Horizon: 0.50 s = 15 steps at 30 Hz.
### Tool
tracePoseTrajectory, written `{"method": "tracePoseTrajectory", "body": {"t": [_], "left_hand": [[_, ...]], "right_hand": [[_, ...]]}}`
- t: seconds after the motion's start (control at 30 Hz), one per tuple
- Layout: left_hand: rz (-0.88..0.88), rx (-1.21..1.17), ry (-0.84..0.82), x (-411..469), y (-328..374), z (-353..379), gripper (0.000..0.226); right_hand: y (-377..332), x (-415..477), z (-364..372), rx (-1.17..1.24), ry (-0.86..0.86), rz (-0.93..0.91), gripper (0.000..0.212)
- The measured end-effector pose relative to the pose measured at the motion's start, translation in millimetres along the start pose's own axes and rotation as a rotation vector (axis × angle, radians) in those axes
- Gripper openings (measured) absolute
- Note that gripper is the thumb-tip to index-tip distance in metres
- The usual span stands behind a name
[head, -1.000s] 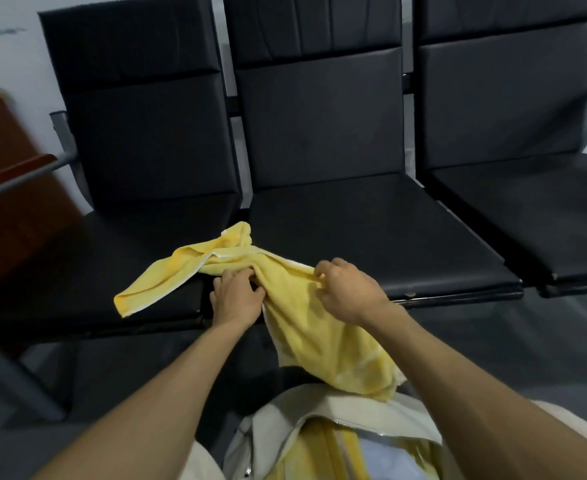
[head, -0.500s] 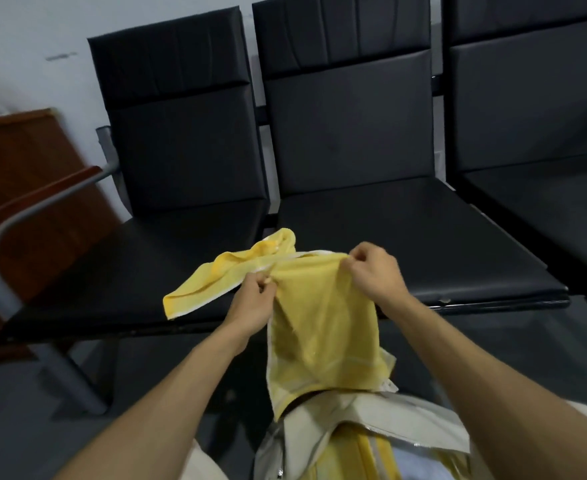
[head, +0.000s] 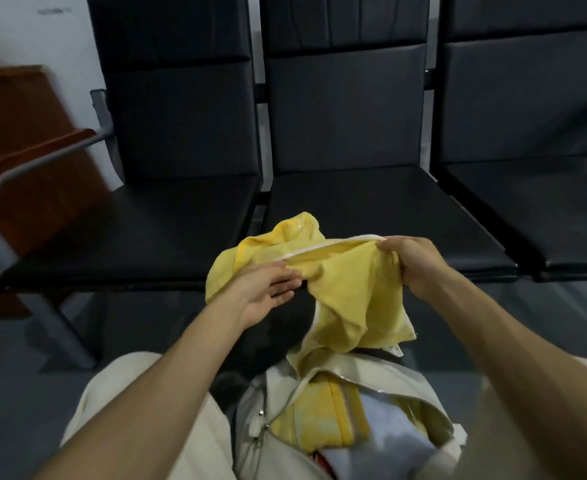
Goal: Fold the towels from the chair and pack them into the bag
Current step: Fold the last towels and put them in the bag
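A yellow towel [head: 350, 292] with a white hem hangs in the air in front of the black chairs, bunched and unfolded. My right hand [head: 413, 261] pinches its top edge on the right. My left hand [head: 264, 289] grips the same edge on the left with the thumb, its fingers stretched out, and a bunch of towel lies over its back. Below the towel's hanging end, a cream bag [head: 354, 370] stands unzipped between my knees. Inside it lie a folded yellow towel [head: 319, 417] and a pale blue-grey one [head: 392, 431].
Three black padded chairs stand in a row: the left seat [head: 139, 233], the middle seat [head: 371, 202] and the right seat [head: 544, 209]. A metal armrest [head: 25, 168] and brown wooden furniture [head: 18, 126] are at the left. Grey floor lies under the chairs.
The towel's left part has come off the left seat and is now gathered over my left hand. Both hands have risen and drawn the top edge taut between them.
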<state>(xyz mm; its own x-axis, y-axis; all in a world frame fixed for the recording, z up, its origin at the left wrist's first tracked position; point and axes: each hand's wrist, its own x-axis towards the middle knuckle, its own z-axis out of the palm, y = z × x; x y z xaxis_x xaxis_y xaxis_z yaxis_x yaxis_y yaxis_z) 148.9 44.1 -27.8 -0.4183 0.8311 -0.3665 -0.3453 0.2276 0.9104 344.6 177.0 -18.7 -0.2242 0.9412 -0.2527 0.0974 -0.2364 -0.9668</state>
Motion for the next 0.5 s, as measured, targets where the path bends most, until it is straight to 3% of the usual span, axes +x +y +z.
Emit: {"method": "tracePoseTrajectory", "body": {"t": [0.2,0.43,0.5], "left_hand": [[-0.021,0.355,0.059,8,-30,19,0.006],[-0.087,0.400,0.192,19,-52,23,0.009],[-0.093,0.433,0.216,21,-60,27,0.021]], "right_hand": [[3,-7,-1,0.076,-0.051,0.040,0.023],[-12,-8,4,0.349,-0.087,0.073,0.030],[-17,-8,2,0.450,-0.112,0.051,0.032]]}}
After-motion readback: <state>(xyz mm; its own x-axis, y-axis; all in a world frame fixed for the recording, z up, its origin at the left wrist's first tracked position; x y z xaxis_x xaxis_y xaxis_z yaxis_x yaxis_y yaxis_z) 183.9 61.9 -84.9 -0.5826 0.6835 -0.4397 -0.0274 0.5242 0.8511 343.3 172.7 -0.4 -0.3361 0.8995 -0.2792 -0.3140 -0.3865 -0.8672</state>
